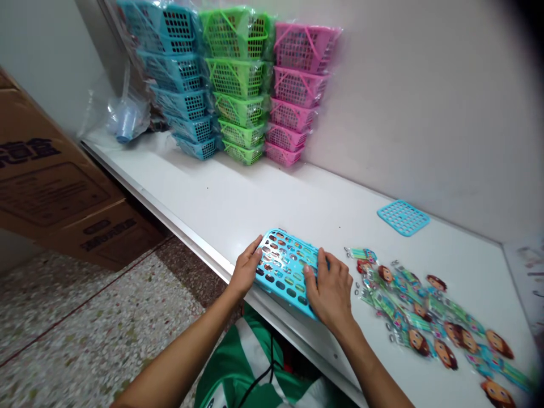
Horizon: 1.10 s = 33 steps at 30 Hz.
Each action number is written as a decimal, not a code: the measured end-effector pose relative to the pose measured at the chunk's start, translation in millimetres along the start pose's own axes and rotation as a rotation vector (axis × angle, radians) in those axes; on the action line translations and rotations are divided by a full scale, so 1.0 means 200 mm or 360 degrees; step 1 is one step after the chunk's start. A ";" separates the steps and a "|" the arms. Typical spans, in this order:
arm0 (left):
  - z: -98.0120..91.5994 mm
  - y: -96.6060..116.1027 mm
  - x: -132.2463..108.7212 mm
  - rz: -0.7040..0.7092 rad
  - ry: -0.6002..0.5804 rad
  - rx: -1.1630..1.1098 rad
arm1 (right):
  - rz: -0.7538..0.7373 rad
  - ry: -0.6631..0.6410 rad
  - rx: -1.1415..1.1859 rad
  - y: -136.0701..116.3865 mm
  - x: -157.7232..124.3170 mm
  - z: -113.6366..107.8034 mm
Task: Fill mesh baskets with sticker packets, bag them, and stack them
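A blue plastic basket, covered by a blue perforated lid (287, 263), sits at the table's front edge between my hands. Colourful items show through the lid's holes. My left hand (246, 269) grips the basket's left end, thumb on the rim. At the right end, my right hand (329, 286) holds the lid's edge, with its thumb on top and fingers bent over the side. To the right lies a spread of small clear packets (419, 311) with cartoon-head figures. Another flat blue lid (403, 217) rests farther back near the wall.
Stacks of wrapped blue (182, 102), green (241, 96) and pink baskets (300, 90) stand at the back against the wall. A clear bag with a blue item (126, 122) lies at the far left, above cardboard boxes (55, 187) beside the table (204, 209).
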<state>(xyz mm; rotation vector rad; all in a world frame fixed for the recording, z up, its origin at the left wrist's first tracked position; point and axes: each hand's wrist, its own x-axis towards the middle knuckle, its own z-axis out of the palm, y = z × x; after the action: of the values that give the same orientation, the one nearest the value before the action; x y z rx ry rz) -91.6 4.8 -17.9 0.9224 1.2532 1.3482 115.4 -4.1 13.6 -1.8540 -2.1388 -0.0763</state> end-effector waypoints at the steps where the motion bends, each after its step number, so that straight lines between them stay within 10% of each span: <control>1: 0.00 0.00 0.00 -0.0027 -0.0001 0.0013 | 0.0017 0.0015 0.0021 0.01 0.01 0.00; 10: 0.03 0.00 -0.03 0.0175 0.0147 0.0088 | 0.0119 0.0130 0.0419 0.07 0.01 0.05; 20: -0.05 0.08 0.00 0.0271 -0.0165 0.0391 | 0.0188 0.0189 0.0546 0.08 0.01 0.06; 25: -0.07 0.03 -0.04 0.0884 -0.0033 0.0729 | 0.0196 0.0222 0.0612 0.08 0.00 0.06; 33: -0.20 0.15 0.01 0.0959 -0.0689 0.1052 | 0.0194 0.0200 0.0601 0.09 0.00 0.06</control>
<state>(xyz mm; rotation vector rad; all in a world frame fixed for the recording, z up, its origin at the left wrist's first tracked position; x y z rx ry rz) -136.9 1.1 5.5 2.0624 1.1234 1.0665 129.6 1.5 -1.1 -1.7016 -1.8032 0.2176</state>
